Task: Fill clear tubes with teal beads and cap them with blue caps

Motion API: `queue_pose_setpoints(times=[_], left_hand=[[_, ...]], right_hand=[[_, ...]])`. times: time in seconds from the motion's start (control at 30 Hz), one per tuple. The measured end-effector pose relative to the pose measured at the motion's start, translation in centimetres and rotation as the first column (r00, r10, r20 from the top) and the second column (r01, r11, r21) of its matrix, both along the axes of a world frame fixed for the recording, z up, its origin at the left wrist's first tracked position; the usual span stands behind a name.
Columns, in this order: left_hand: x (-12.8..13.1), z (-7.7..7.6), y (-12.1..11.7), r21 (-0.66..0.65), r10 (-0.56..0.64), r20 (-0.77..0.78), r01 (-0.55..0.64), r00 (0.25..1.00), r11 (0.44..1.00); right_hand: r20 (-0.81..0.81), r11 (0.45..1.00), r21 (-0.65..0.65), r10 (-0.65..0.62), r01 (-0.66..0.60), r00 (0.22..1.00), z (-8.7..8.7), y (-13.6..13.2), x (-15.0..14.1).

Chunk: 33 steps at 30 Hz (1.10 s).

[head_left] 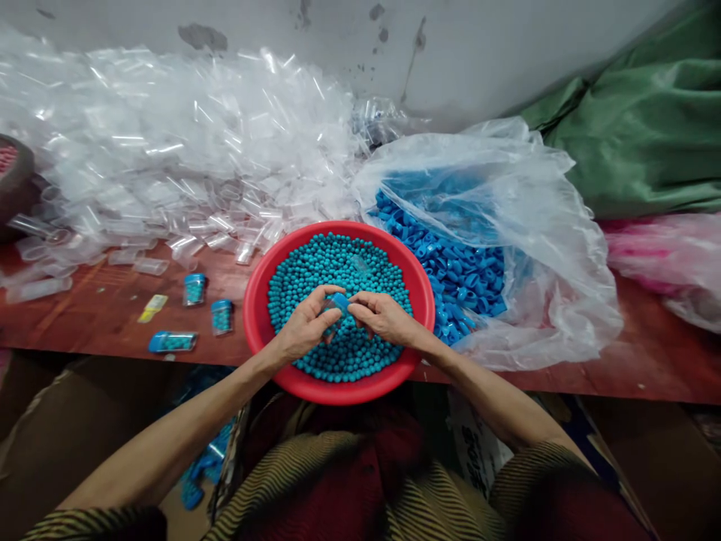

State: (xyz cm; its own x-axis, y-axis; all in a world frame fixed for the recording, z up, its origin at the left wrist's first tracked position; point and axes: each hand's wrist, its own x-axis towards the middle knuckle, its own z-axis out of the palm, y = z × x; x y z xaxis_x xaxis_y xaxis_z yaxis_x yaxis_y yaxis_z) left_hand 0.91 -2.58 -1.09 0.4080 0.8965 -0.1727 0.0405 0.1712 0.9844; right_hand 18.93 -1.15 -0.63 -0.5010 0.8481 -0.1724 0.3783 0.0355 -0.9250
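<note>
Dark printed characters are showing on a white sack below the table, but they are too blurred to be read. On the red table, at the left, a small yellow and white label is lying, and its writing is also too small to read. Near it, three filled bottles with blue caps are holding turquoise beads; two are standing and one is lying on its side. A red basin is sitting at the table's front edge, full of the same beads. Above these beads, the left hand is holding a small bottle with a blue top between thumb and fingers, which are closing around it. The right hand is pinching at its other side, with thumb and forefinger nearly together; the bottle seems to be clear plastic, though fingers are partly covering it. To the right of the basin, an open clear bag is containing many loose blue caps. Behind and leftward, a big heap of clear tubes is spreading, and a dark bowl at the far left is holding pink beads.
</note>
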Motion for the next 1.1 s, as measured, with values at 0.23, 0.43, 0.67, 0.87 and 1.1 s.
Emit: queue_pose_setpoints(times=[0.23,0.43,0.67,0.87,1.1], left_hand=[[0.1,-0.1,-0.1,0.037,0.076,0.001,-0.076,0.997,0.996],[-0.4,0.2,-0.2,-0.048,0.039,0.092,-0.035,0.995,0.998],[-0.5,0.7,-0.3,-0.166,0.09,0.182,-0.059,0.979,0.984],[-0.4,1.0,-0.2,-0.26,0.078,0.216,-0.02,0.973,0.965],[0.0,0.6,-0.4,-0.15,0.162,0.17,-0.137,0.972,0.979]], right_hand=[[-0.046,0.998,0.002,-0.055,0.055,0.997,-0.4,-0.6,-0.6],[-0.125,1.0,-0.014,-0.021,0.02,0.992,0.2,-0.6,-1.5],[-0.059,0.968,0.207,-0.132,0.142,0.989,0.3,-1.3,-1.4],[-0.103,0.967,0.17,-0.173,0.189,0.979,0.1,-1.2,-1.4],[0.03,0.848,0.523,-0.112,0.079,0.993,-0.7,-1.7,-1.8]])
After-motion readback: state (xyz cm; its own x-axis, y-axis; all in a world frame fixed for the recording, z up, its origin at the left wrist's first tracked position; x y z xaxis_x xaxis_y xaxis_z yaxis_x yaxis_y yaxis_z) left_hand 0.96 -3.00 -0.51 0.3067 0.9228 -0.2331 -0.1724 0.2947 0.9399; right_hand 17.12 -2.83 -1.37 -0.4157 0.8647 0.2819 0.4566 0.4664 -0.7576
